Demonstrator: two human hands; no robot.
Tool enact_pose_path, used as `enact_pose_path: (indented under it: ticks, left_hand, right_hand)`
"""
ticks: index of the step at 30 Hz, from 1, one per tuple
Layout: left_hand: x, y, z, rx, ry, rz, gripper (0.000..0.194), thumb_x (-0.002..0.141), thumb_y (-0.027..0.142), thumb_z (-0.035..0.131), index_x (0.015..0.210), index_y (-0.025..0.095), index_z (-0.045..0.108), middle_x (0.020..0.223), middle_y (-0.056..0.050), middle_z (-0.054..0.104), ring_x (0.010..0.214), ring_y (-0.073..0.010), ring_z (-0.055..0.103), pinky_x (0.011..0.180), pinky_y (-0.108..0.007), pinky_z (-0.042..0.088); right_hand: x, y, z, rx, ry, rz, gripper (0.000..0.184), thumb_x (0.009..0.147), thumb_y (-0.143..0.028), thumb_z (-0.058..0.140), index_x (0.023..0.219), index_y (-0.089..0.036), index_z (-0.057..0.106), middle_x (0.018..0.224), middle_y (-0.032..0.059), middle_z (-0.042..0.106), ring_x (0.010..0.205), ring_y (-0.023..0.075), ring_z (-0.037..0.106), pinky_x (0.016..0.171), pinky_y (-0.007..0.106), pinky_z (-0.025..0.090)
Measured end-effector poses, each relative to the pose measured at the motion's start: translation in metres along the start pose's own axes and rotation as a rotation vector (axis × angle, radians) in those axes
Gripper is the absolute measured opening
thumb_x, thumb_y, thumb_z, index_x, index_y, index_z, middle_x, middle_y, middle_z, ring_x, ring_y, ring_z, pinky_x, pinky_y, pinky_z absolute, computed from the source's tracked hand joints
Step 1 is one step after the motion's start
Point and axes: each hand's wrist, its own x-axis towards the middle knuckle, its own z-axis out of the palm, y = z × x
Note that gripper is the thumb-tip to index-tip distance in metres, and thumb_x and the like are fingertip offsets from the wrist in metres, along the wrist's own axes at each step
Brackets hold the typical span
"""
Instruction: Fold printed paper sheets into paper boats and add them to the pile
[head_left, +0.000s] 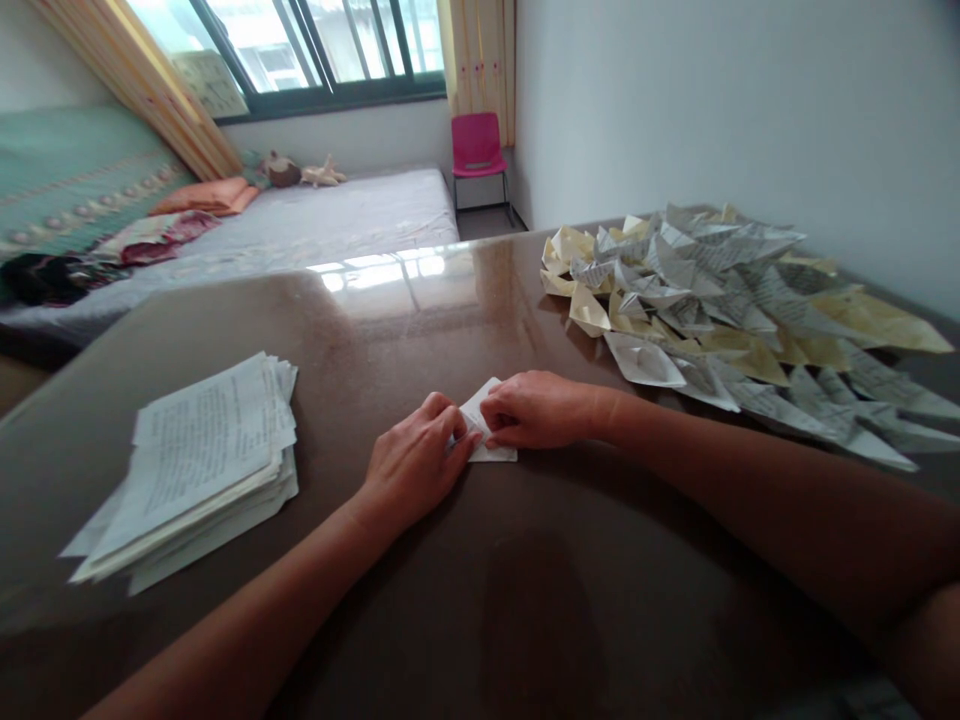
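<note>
A small folded sheet of white paper [493, 454] lies on the brown table between my two hands. My left hand [421, 448] is closed on its left side, thumb and fingertips pressing the paper. From the right, my right hand [534, 410] grips the same paper with curled fingers, its thumb close to the left thumb. The fingers of both hands cover much of the paper, so its exact folded shape is partly hidden.
On the left of the table [390, 350] sits a stack of printed sheets [202, 440]. Many folded paper boats [697, 290], white and yellowish, crowd the right side by the wall. Beyond the table are a bed [360, 215] and a pink chair [478, 145].
</note>
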Motion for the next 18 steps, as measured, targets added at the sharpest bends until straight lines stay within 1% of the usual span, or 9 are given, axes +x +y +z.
enact_pose_path:
  ticks: [3, 6, 8, 9, 10, 12, 13, 16, 18]
  left_hand:
    - [-0.001, 0.001, 0.003, 0.048, 0.028, -0.01, 0.028, 0.094, 0.045, 0.039, 0.089, 0.023, 0.054, 0.098, 0.0, 0.055, 0.073, -0.0142, 0.057, 0.056, -0.025, 0.034]
    - [-0.003, -0.003, 0.005, 0.072, 0.139, 0.01, 0.024, 0.094, 0.043, 0.043, 0.096, 0.024, 0.057, 0.1, -0.001, 0.056, 0.081, -0.0166, 0.057, 0.057, -0.025, 0.038]
    - [-0.007, -0.006, 0.004, 0.085, 0.245, 0.105, 0.021, 0.095, 0.037, 0.043, 0.101, 0.024, 0.059, 0.102, -0.003, 0.058, 0.092, -0.0186, 0.056, 0.065, -0.026, 0.044]
    - [-0.009, -0.007, 0.003, 0.092, 0.275, 0.181, 0.022, 0.095, 0.032, 0.042, 0.103, 0.024, 0.06, 0.102, -0.004, 0.059, 0.094, -0.0191, 0.055, 0.069, -0.027, 0.045]
    - [-0.012, -0.006, 0.0, 0.1, 0.275, 0.263, 0.023, 0.096, 0.028, 0.04, 0.105, 0.023, 0.061, 0.101, -0.004, 0.061, 0.094, -0.019, 0.054, 0.072, -0.028, 0.047]
    - [-0.018, -0.003, -0.005, 0.123, 0.211, 0.389, 0.027, 0.095, 0.021, 0.039, 0.111, 0.021, 0.061, 0.1, -0.006, 0.063, 0.091, -0.0187, 0.055, 0.074, -0.029, 0.049]
    - [-0.02, 0.001, -0.009, 0.15, 0.164, 0.419, 0.029, 0.094, 0.018, 0.04, 0.115, 0.02, 0.059, 0.101, -0.007, 0.064, 0.091, -0.0189, 0.056, 0.074, -0.029, 0.05]
    - [-0.027, 0.018, -0.017, 0.312, 0.024, 0.412, 0.037, 0.088, 0.011, 0.044, 0.122, 0.016, 0.057, 0.106, -0.009, 0.066, 0.093, -0.0213, 0.059, 0.078, -0.032, 0.053]
    - [-0.03, 0.032, -0.02, 0.423, -0.066, 0.395, 0.041, 0.086, 0.007, 0.045, 0.124, 0.015, 0.057, 0.113, -0.011, 0.065, 0.096, -0.0229, 0.061, 0.081, -0.035, 0.054]
  right_hand:
    - [0.0, -0.003, -0.001, -0.031, -0.006, 0.041, 0.027, 0.086, -0.043, 0.052, 0.086, -0.021, 0.068, 0.091, 0.0052, 0.07, 0.077, 0.0165, 0.06, 0.057, 0.025, 0.029]
    - [0.001, -0.004, 0.0, -0.045, 0.008, 0.061, 0.027, 0.086, -0.043, 0.052, 0.088, -0.022, 0.068, 0.091, 0.0045, 0.071, 0.078, 0.0177, 0.062, 0.056, 0.026, 0.029]
    - [0.002, -0.003, 0.001, -0.041, 0.02, 0.07, 0.027, 0.084, -0.045, 0.053, 0.089, -0.023, 0.069, 0.091, 0.0036, 0.071, 0.079, 0.018, 0.063, 0.056, 0.026, 0.029]
    - [0.003, -0.002, 0.001, -0.039, 0.023, 0.074, 0.026, 0.083, -0.045, 0.054, 0.09, -0.024, 0.069, 0.091, 0.0033, 0.071, 0.079, 0.0181, 0.063, 0.056, 0.026, 0.029]
    - [0.003, -0.002, 0.002, -0.038, 0.025, 0.079, 0.026, 0.082, -0.045, 0.054, 0.09, -0.024, 0.069, 0.091, 0.0032, 0.071, 0.079, 0.0183, 0.063, 0.055, 0.026, 0.029]
    - [0.004, -0.001, 0.003, -0.043, 0.025, 0.082, 0.027, 0.082, -0.045, 0.053, 0.091, -0.025, 0.069, 0.092, 0.0037, 0.072, 0.079, 0.0189, 0.064, 0.055, 0.026, 0.03]
    - [0.004, 0.0, 0.003, -0.047, 0.026, 0.08, 0.028, 0.082, -0.044, 0.052, 0.092, -0.025, 0.069, 0.093, 0.0041, 0.072, 0.08, 0.0192, 0.064, 0.056, 0.026, 0.031]
    - [0.003, 0.0, 0.003, -0.054, 0.024, 0.078, 0.03, 0.083, -0.044, 0.05, 0.097, -0.025, 0.069, 0.098, 0.0054, 0.072, 0.084, 0.0203, 0.065, 0.059, 0.025, 0.035]
    - [0.003, -0.002, 0.002, -0.052, 0.027, 0.081, 0.03, 0.083, -0.043, 0.05, 0.097, -0.025, 0.069, 0.1, 0.0059, 0.072, 0.086, 0.0212, 0.065, 0.061, 0.025, 0.037]
